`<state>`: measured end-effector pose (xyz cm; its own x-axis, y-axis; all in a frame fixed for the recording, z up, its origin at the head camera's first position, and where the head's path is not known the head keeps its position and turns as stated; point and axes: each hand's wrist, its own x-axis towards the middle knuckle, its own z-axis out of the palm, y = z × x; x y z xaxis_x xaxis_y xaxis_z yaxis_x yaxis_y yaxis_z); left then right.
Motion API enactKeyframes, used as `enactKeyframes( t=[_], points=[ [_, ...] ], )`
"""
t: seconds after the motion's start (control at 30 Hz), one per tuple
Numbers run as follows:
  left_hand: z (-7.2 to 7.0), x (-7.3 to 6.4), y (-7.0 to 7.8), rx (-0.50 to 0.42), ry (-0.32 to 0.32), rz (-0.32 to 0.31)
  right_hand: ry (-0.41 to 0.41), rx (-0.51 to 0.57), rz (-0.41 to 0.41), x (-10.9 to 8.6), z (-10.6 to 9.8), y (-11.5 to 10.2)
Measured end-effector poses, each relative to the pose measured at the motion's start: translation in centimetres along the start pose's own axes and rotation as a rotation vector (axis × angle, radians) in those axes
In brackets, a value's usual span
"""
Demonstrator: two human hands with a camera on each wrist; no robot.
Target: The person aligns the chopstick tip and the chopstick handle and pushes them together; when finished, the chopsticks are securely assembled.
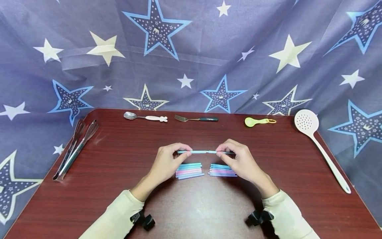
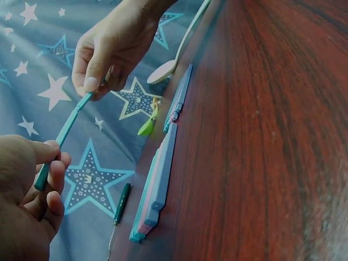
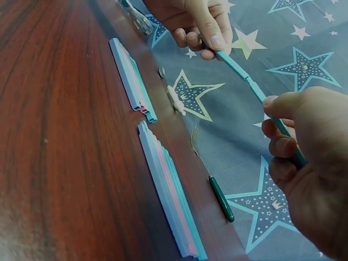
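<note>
Above the table's middle, my left hand (image 1: 167, 160) pinches a slim teal stick (image 1: 198, 152) between thumb and fingers. My right hand (image 1: 242, 160) pinches a second teal stick (image 1: 212, 152), in line with the first. Their inner ends meet at a small step; whether one is inside the other I cannot tell. Nearer the sleeves lie two bundles of thin sticks in teal, blue, pink and lilac: a left bundle (image 1: 188, 171) and a right bundle (image 1: 222, 170). In the right wrist view some ends of the far bundle (image 3: 130, 81) look hollow.
Along the table's back edge lie a spoon (image 1: 152, 118), a fork (image 1: 206, 119) and a green measuring spoon (image 1: 259, 121). A whisk and tongs (image 1: 74, 154) lie at the left edge, a white skimmer (image 1: 328, 159) at the right. A star-patterned cloth (image 1: 203, 66) hangs behind.
</note>
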<state>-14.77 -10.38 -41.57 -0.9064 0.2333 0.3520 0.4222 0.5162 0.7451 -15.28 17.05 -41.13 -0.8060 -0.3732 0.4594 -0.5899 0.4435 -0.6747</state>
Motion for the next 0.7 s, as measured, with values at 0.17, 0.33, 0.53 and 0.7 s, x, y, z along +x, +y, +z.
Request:
enactKeyframes(
  t=[0.17,0.33,0.53,0.7],
  points=[
    [0.13,-0.09,-0.09,0.001,-0.001,-0.004,0.000,-0.009,-0.009,-0.01,0.11,-0.03],
    [0.19,-0.08,-0.15,0.003,-0.002,0.012,0.004,-0.004,-0.026,-0.06,0.28,0.23],
    [0.19,-0.05,-0.28,-0.016,-0.034,0.018,-0.012,-0.010,-0.038,-0.16,0.33,0.46],
    [0.17,-0.10,-0.38,-0.026,-0.044,0.018,-0.024,-0.013,-0.049,-0.21,0.35,0.44]
  ],
)
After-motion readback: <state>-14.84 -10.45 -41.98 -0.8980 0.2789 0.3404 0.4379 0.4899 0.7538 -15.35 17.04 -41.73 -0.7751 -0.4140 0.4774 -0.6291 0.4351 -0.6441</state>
